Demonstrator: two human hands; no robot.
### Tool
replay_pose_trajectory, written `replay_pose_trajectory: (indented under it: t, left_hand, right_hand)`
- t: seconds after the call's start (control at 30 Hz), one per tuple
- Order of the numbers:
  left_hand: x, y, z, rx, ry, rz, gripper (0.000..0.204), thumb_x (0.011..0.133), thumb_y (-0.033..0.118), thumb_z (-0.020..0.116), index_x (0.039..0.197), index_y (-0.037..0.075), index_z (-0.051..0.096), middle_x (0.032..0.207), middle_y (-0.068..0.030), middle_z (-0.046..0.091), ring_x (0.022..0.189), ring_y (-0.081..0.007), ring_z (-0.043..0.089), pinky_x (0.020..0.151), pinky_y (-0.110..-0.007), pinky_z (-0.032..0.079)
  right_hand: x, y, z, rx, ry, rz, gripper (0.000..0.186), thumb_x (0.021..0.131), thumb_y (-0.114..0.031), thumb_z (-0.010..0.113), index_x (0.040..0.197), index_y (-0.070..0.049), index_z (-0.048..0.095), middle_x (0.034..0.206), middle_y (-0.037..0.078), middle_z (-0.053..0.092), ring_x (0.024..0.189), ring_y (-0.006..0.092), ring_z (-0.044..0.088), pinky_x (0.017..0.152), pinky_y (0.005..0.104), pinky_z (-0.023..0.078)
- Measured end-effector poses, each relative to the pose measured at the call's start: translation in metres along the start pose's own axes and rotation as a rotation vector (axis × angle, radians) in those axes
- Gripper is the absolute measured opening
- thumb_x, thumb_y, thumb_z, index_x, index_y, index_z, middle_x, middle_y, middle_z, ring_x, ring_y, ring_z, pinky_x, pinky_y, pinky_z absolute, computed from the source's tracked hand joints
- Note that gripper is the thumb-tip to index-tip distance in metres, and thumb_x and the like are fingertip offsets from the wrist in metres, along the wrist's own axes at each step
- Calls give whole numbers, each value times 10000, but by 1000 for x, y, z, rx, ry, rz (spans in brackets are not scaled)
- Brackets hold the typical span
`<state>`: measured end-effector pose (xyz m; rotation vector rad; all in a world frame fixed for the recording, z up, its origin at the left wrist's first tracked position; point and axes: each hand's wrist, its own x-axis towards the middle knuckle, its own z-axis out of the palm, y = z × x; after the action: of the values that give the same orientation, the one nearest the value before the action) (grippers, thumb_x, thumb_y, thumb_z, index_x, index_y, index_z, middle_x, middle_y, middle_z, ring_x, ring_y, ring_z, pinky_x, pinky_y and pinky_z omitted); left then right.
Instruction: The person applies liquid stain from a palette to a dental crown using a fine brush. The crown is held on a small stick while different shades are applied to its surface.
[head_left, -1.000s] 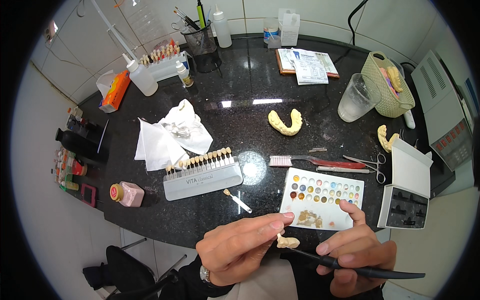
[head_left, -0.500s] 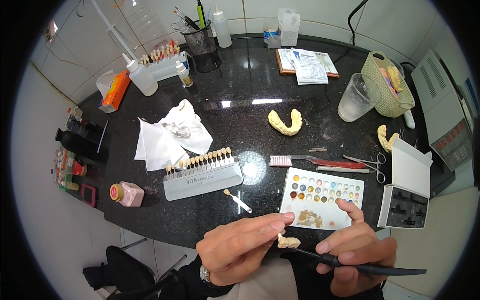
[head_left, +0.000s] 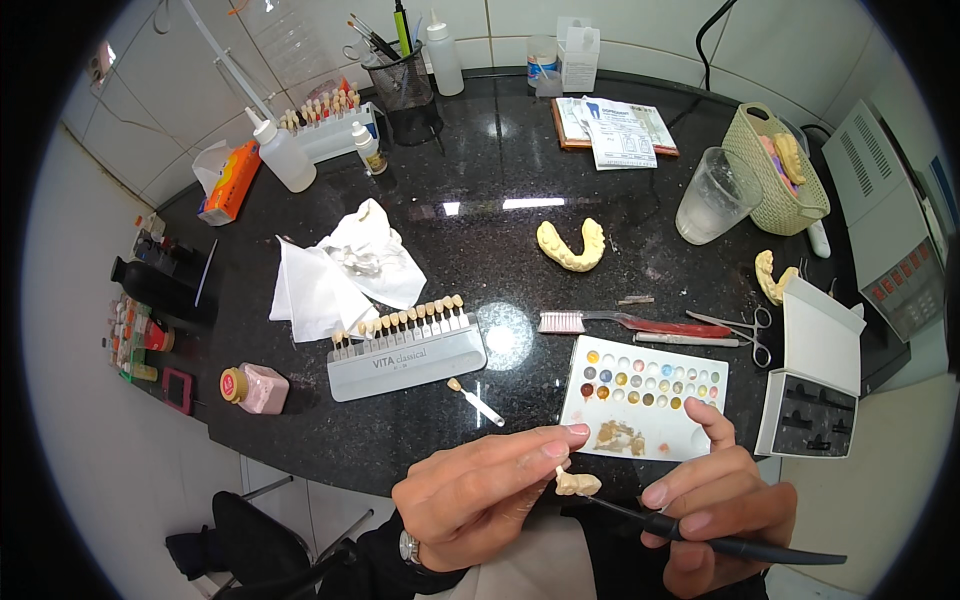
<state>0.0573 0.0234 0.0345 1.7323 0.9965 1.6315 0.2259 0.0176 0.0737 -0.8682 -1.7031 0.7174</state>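
Note:
Low in the view, my left hand (head_left: 490,492) is closed on a small cream dental bridge (head_left: 577,484), pinching it near the fingertips. My right hand (head_left: 722,510) grips a thin black brush (head_left: 740,549) like a pen, its little finger raised. The brush's fine tip meets or nearly meets the lower edge of the bridge. Just beyond both hands lies a white palette (head_left: 655,440) with rows of coloured wells and a brown smear. A single shade tab (head_left: 478,404) rests on the black counter beside the grey tooth shade guide (head_left: 408,372).
A pink-filled jar (head_left: 262,388) and crumpled white tissue (head_left: 375,255) lie left. Yellow dental casts (head_left: 572,250), a red-handled toothbrush (head_left: 650,323), forceps (head_left: 745,330) and an open white box (head_left: 810,400) spread toward the right. Farther back stand a plastic cup (head_left: 715,195) and a woven basket (head_left: 770,190).
My right hand has shifted slightly right and the brush has tilted a little, its rear end lower. My left hand and the bridge look the same.

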Motion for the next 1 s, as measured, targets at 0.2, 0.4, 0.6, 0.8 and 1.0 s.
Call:
replay_pose_trajectory:
  t: [0.2,0.4,0.6,0.8,1.0]
  left_hand:
    - [0,2,-1,16,-4,2,227,713,-125,568,920,-35,548,827,-221,617,763,-270,635,654,-291,535]
    - [0,1,-1,22,-4,1,243,704,-137,564,923,-33,550,824,-221,618,763,-271,635,657,-296,535]
    - [-2,0,-2,12,3,3,246,703,-140,563,924,-33,552,824,-224,616,767,-275,634,659,-302,536]
    - [-3,1,-2,-31,6,-30,274,688,-116,598,945,-23,571,866,-212,618,802,-274,632,666,-299,535]
    - [-2,1,-2,-4,4,-9,230,712,-132,564,921,-35,553,825,-225,615,768,-281,633,664,-311,536]
  right_hand:
    - [0,-5,3,-20,10,25,200,810,-265,565,833,-146,406,598,-49,480,658,93,544,951,504,286]
    - [5,-5,2,89,5,3,159,799,-225,589,827,-119,474,650,4,555,700,153,588,943,543,276]
    - [6,-3,0,126,-10,-40,138,792,-212,597,817,-110,508,681,28,581,717,173,602,930,558,290]
    - [0,-4,4,-17,7,19,203,812,-268,568,836,-147,407,597,-49,482,658,95,544,950,505,285]
    - [4,-3,1,115,-23,-10,154,793,-211,593,832,-122,473,642,7,550,705,157,592,946,558,259]
